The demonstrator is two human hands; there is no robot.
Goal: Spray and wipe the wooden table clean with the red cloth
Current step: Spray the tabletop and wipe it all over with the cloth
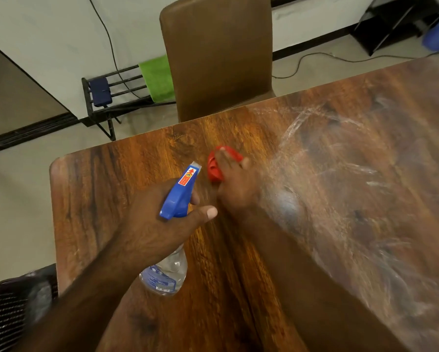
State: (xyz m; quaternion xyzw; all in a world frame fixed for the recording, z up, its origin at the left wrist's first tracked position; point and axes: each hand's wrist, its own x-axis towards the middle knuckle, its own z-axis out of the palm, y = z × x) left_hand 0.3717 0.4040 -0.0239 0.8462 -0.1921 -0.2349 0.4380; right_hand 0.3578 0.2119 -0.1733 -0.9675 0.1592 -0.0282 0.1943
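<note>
The wooden table point(117, 199) fills most of the view. My left hand point(152, 224) grips a clear spray bottle point(167, 273) by its neck, just under the blue trigger head point(180, 194), whose nozzle points toward the far edge. My right hand point(236, 184) lies flat on a bunched red cloth point(214, 166) and presses it onto the tabletop near the middle. The hand is motion-blurred and covers most of the cloth. White smeared streaks point(340, 179) spread over the right half of the table.
A brown padded chair point(216, 54) stands at the table's far edge. Behind it, a black floor rack point(111, 97) holds a green towel point(157, 77) and a dark blue item. Cables trail along the wall and floor. A dark striped cushion point(7, 316) sits at lower left.
</note>
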